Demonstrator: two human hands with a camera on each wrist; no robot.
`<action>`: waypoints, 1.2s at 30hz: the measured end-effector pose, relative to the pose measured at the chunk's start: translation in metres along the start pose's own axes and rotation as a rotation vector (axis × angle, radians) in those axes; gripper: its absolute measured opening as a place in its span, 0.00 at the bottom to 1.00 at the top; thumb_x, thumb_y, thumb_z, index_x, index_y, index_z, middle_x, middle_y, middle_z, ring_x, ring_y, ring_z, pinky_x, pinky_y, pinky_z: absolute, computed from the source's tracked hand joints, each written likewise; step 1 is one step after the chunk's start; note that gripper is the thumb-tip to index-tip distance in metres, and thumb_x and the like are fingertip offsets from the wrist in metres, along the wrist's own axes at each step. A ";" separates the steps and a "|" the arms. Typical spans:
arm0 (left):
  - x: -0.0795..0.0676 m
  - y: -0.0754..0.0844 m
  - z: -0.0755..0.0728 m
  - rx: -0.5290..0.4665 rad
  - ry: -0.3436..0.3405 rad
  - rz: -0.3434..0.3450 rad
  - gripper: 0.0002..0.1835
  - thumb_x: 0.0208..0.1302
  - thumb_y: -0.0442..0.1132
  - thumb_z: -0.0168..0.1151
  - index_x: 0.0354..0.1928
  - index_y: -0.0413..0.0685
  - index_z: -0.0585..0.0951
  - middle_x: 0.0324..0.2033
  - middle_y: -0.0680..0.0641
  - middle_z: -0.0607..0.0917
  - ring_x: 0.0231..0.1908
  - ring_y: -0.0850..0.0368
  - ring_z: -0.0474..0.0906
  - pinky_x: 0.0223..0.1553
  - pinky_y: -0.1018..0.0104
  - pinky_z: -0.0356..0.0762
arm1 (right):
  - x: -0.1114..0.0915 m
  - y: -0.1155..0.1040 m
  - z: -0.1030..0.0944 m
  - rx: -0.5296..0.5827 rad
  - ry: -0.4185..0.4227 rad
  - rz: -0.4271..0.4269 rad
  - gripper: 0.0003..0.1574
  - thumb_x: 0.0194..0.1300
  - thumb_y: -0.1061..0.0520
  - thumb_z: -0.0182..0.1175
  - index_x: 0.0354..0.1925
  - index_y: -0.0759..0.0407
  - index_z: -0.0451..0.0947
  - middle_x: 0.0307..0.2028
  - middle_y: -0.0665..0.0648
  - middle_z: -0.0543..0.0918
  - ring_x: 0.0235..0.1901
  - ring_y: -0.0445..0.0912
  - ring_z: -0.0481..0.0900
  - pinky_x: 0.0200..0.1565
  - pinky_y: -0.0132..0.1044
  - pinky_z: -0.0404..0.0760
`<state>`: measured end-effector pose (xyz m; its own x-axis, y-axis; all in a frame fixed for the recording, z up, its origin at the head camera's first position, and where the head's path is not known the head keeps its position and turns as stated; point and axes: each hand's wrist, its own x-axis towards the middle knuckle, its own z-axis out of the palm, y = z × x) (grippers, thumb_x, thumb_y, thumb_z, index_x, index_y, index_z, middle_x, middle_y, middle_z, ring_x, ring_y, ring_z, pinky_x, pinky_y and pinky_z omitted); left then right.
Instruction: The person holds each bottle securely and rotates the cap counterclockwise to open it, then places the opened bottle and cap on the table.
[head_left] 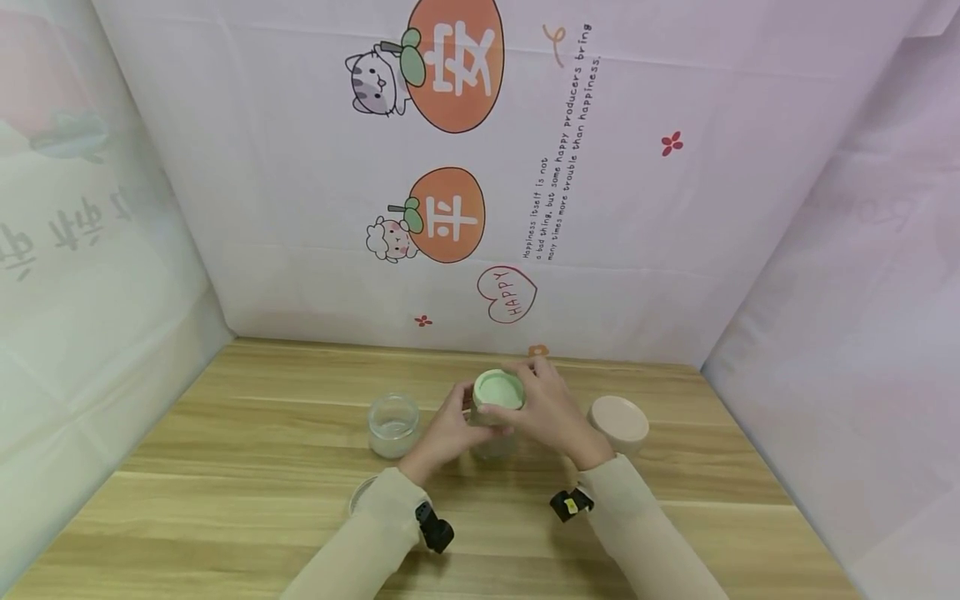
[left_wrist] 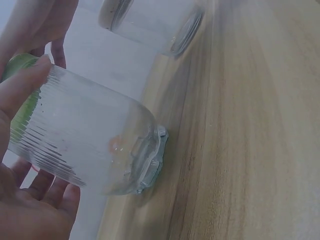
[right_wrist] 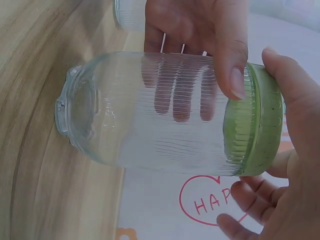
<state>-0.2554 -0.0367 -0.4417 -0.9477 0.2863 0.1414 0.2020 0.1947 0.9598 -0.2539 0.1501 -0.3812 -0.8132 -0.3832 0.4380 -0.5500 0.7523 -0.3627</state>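
A ribbed clear glass jar [right_wrist: 120,142] stands between my hands in the right wrist view, its scalloped base on the wooden table side. On its mouth sits a green lid [head_left: 498,390], level with the rim. My left hand [head_left: 452,432] grips the jar's upper body, thumb on the near side and fingers wrapped behind the glass. With thumb and fingers around its edge, my right hand [head_left: 551,410] holds the green lid. The left wrist view shows the jar's clear lower half [left_wrist: 107,140], with nothing visible inside.
On the wooden table [head_left: 225,492], an uncovered glass jar [head_left: 393,427] stands to the left. A jar with a pale beige lid [head_left: 618,419] is at the right, by my right wrist. A round rim [head_left: 362,493] peeks out beside my left sleeve. A printed cloth [head_left: 637,275] hangs behind.
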 end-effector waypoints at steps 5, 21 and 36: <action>0.001 0.000 -0.001 -0.026 -0.020 -0.005 0.48 0.54 0.49 0.79 0.71 0.46 0.62 0.65 0.44 0.70 0.66 0.48 0.65 0.68 0.45 0.61 | 0.001 0.003 0.003 0.044 -0.010 0.007 0.48 0.54 0.32 0.73 0.61 0.61 0.77 0.52 0.63 0.73 0.48 0.50 0.70 0.43 0.46 0.77; 0.000 0.000 -0.003 -0.122 -0.099 -0.005 0.45 0.59 0.48 0.76 0.73 0.52 0.59 0.67 0.45 0.66 0.67 0.42 0.63 0.65 0.38 0.63 | 0.001 0.009 0.006 0.131 0.004 0.000 0.50 0.52 0.35 0.76 0.61 0.66 0.77 0.56 0.62 0.72 0.52 0.51 0.71 0.46 0.46 0.79; 0.000 0.001 -0.004 -0.087 -0.095 -0.003 0.46 0.59 0.47 0.76 0.73 0.50 0.59 0.66 0.45 0.68 0.68 0.48 0.61 0.69 0.41 0.58 | 0.002 0.019 0.003 0.218 -0.082 -0.048 0.47 0.57 0.43 0.74 0.68 0.62 0.72 0.59 0.62 0.72 0.53 0.53 0.72 0.48 0.47 0.80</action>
<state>-0.2558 -0.0406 -0.4394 -0.9197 0.3740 0.1192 0.1736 0.1151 0.9781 -0.2668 0.1619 -0.3892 -0.7929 -0.4646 0.3943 -0.6094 0.6020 -0.5160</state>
